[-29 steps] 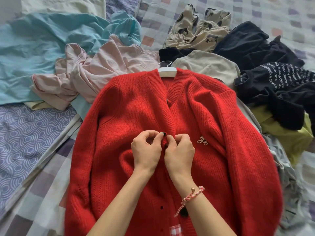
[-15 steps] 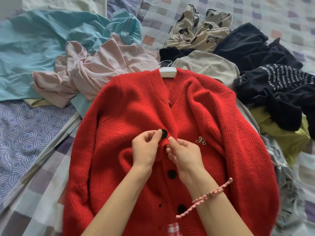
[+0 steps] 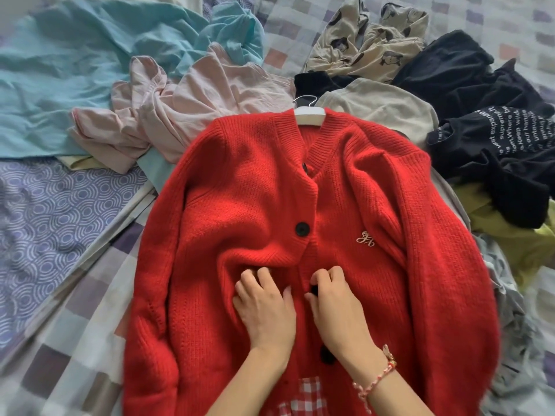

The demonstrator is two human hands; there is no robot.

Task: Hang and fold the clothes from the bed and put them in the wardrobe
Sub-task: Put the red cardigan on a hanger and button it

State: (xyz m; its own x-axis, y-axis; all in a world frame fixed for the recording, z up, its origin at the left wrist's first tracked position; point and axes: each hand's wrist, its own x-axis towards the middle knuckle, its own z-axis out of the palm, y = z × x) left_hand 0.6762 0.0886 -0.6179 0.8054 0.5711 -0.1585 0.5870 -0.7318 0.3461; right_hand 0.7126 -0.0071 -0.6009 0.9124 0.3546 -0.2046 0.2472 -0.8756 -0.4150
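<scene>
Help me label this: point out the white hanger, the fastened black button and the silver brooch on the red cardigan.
White plastic hanger (image 3: 310,115): head view, flat neck above the red cardigan's (image 3: 240,190) collar.
Round black fastened button (image 3: 302,229): head view, centre of its face.
Silver monogram brooch (image 3: 365,237): head view, middle of the lettering.

arms: bare, no sleeves in view | right wrist: braided pink-and-white cord bracelet (image 3: 379,376) with small beads | hands: no rings visible
</scene>
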